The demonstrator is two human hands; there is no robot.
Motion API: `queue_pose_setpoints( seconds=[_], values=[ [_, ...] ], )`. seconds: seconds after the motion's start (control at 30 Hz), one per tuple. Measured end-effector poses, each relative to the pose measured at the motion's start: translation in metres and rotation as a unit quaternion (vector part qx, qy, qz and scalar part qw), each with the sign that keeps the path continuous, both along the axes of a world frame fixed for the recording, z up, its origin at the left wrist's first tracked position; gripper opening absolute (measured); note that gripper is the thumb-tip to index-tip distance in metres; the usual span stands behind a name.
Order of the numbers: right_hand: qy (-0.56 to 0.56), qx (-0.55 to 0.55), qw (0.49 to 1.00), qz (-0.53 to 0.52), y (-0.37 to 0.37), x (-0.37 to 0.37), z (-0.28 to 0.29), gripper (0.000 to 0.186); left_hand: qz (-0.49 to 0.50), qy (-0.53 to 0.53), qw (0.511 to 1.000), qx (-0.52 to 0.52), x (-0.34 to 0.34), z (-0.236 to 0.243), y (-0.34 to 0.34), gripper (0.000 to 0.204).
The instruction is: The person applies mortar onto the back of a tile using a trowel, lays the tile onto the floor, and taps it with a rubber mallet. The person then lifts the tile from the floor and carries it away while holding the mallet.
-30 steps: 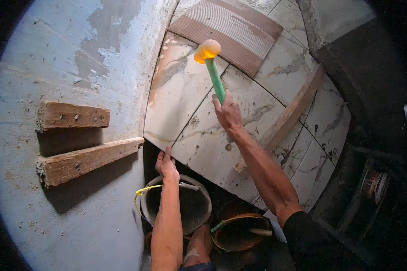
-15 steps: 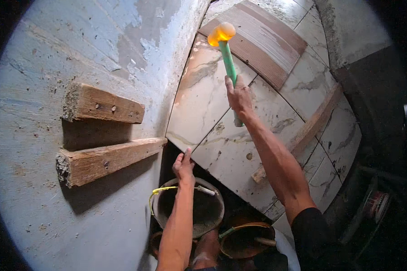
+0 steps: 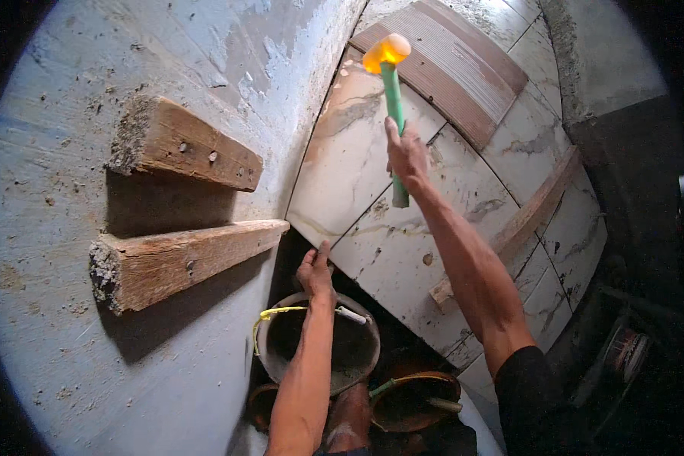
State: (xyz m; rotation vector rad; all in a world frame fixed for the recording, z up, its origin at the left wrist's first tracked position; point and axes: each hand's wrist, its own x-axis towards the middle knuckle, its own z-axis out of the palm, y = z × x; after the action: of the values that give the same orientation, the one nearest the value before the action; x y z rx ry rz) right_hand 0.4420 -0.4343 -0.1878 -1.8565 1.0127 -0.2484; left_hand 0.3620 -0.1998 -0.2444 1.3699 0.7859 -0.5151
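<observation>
My right hand (image 3: 410, 158) is wrapped round the green handle (image 3: 393, 95) of a mallet, its orange-and-yellow head (image 3: 387, 52) raised at the far end. Below it lies a cream, marble-patterned floor tile (image 3: 425, 205); a gap between head and tile cannot be judged. At the near corner of the adjoining tile (image 3: 338, 144) beside the wall, my left hand (image 3: 316, 272) touches the edge by the joint, thumb stretched out and fingers bent. It holds nothing that shows. Under the left forearm stands a bucket (image 3: 368, 349) with a yellow handle.
Two wooden blocks (image 3: 197, 144) (image 3: 190, 266) jut out by the blue-white wall (image 3: 182, 395) at left. A ribbed brown tile (image 3: 463, 76) lies upside down on the far tiles. A wooden strip (image 3: 539, 209) rests at right. Another bucket (image 3: 403, 422) sits near my legs.
The view has shifted slightly. The mallet stays raised in my right hand, its handle a little more upright. My left hand remains at the tile edge.
</observation>
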Motion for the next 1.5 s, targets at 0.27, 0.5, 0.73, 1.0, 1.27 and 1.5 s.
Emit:
queue_pose_setpoints(
  seconds=[0.27,0.5,0.73,1.0,1.27,1.5],
  values=[
    [-0.029,-0.028,0.999,0.036,0.001,-0.021,-0.017,0.047,-0.014,-0.045,0.999,0.001,-0.002,-0.01,0.0,0.031],
    [0.014,-0.033,0.999,0.017,0.006,-0.034,-0.018,0.048,0.014,-0.055,0.997,-0.054,-0.002,-0.009,-0.002,0.024],
    [0.009,0.091,0.996,0.002,0.01,-0.056,-0.009,0.045,-0.015,-0.041,0.999,-0.016,0.0,-0.01,-0.002,0.026],
    [0.024,0.03,0.999,0.024,0.004,-0.073,-0.023,0.044,-0.014,-0.055,0.998,-0.018,-0.001,-0.011,0.001,0.02],
    [0.014,0.018,1.0,0.009,0.007,-0.081,-0.026,0.049,-0.027,-0.038,0.999,-0.013,0.0,-0.01,-0.001,0.024],
    [0.007,0.025,1.0,0.012,0.004,-0.088,-0.027,0.05,-0.014,-0.051,0.998,-0.043,0.0,-0.007,-0.001,0.022]
  ],
)
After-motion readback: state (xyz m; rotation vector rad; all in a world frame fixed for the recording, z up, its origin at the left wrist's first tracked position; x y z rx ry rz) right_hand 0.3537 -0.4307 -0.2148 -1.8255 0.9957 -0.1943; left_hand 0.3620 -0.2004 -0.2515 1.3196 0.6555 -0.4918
